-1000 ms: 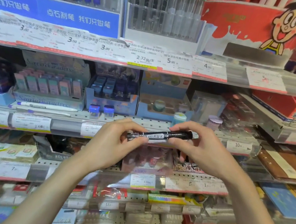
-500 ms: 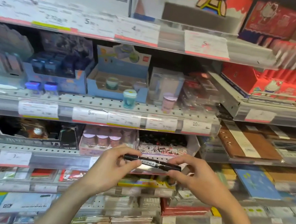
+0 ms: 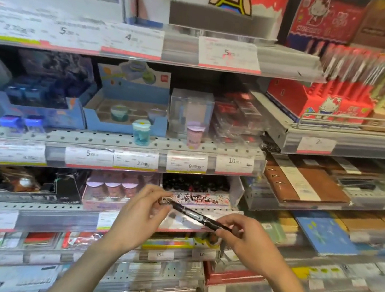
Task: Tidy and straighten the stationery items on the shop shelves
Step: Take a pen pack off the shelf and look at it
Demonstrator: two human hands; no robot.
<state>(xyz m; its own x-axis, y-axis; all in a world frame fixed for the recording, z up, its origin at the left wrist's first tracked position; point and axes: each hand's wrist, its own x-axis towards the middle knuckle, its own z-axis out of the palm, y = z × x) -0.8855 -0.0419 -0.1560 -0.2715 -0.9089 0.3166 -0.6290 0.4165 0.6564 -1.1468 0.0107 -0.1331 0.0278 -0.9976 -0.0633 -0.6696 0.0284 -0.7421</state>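
Before shelves, black marker (image 3: pixel 196 216) between left hand (image 3: pixel 141 216), right hand (image 3: pixel 246 240)

Perforated grey metal shelves (image 3: pixel 101 142) with price tags (image 3: pixel 229 55) along front rails. Above the fingers: blue display tray (image 3: pixel 124 123), teal-lidded jar (image 3: pixel 141 133), pink-lidded jar (image 3: pixel 194 137) at shelf edge. Just behind the fingers: scribbled tester box (image 3: pixel 199 198). Right of them: brown notebooks (image 3: pixel 306 183).

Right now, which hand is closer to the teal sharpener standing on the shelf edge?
Left. The left hand is below the teal sharpener, slightly right; the right hand is farther right and lower.
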